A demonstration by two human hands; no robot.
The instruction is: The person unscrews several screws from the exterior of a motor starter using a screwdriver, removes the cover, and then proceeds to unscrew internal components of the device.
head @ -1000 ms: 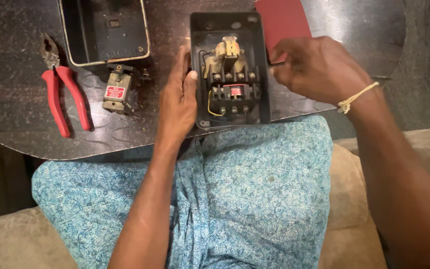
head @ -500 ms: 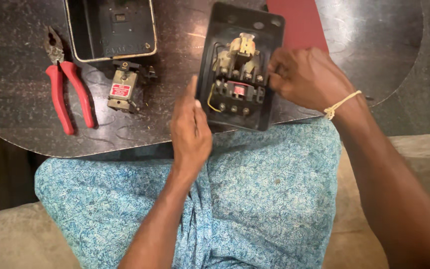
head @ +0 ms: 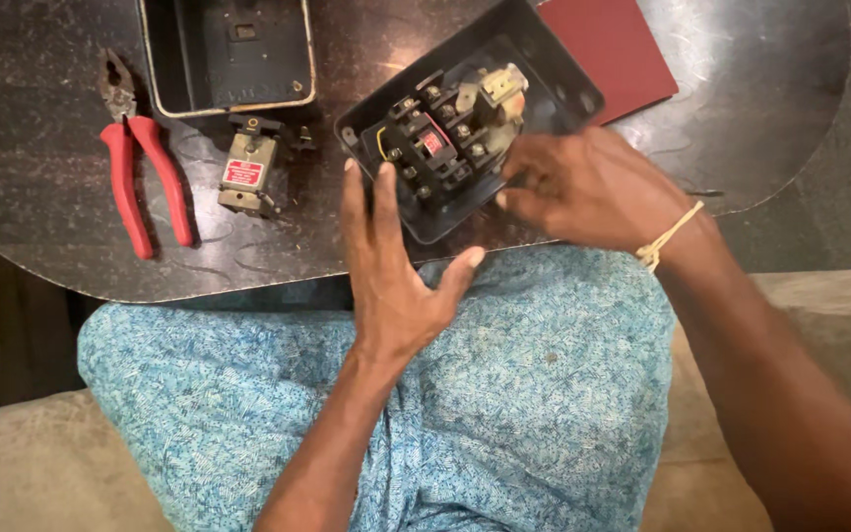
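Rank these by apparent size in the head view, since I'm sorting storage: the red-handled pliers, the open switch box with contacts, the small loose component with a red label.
1. Open switch box, largest.
2. Red-handled pliers.
3. Loose red-labelled component, smallest.

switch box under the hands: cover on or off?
Off. The black switch box lies open, its terminals, screws and a yellow wire exposed. The left hand and right hand steady it on the dark table.

Red pliers, empty box, small relay.
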